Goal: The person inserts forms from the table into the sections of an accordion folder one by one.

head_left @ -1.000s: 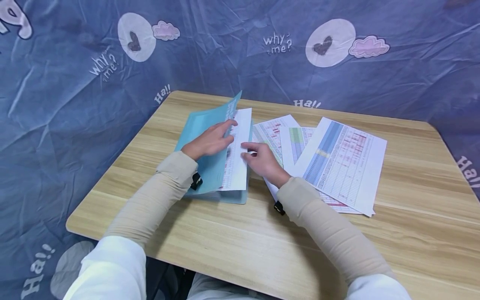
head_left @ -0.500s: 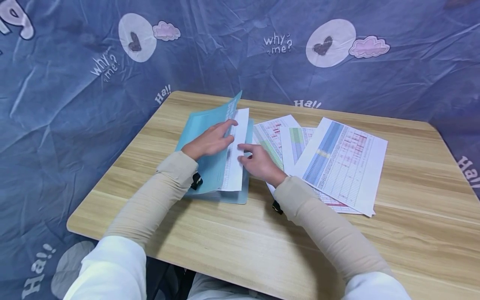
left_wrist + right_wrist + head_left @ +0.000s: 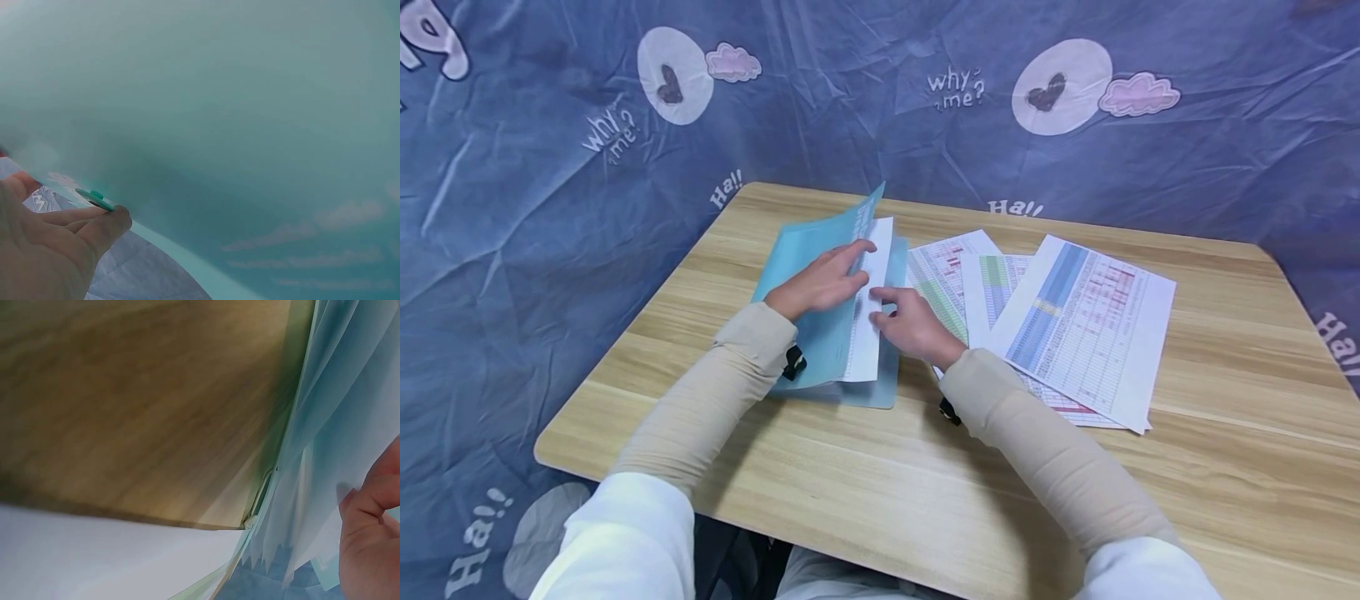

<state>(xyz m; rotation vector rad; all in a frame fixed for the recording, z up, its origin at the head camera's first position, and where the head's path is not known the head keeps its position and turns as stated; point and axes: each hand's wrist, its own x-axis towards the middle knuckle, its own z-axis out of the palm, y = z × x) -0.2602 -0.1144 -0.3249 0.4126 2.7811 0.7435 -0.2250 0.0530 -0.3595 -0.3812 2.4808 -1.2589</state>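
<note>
A teal accordion file folder lies on the left part of the table, its front cover lifted along the right side. My left hand holds that cover near its edge; in the left wrist view the fingertips are beside a small green button. A printed white sheet stands partly inside the folder, the rest of it hidden behind the cover. With thumb and fingers my right hand pinches the sheet's right edge. Several pleated pockets show in the right wrist view.
Several printed sheets with coloured columns lie overlapping, right of the folder, close to my right wrist. The wooden table has a rounded corner at the left. A blue printed cloth hangs behind it.
My right hand has moved a little left with the white sheet, so a narrower strip of it shows beyond the cover. The left hand and the cover have stayed in place.
</note>
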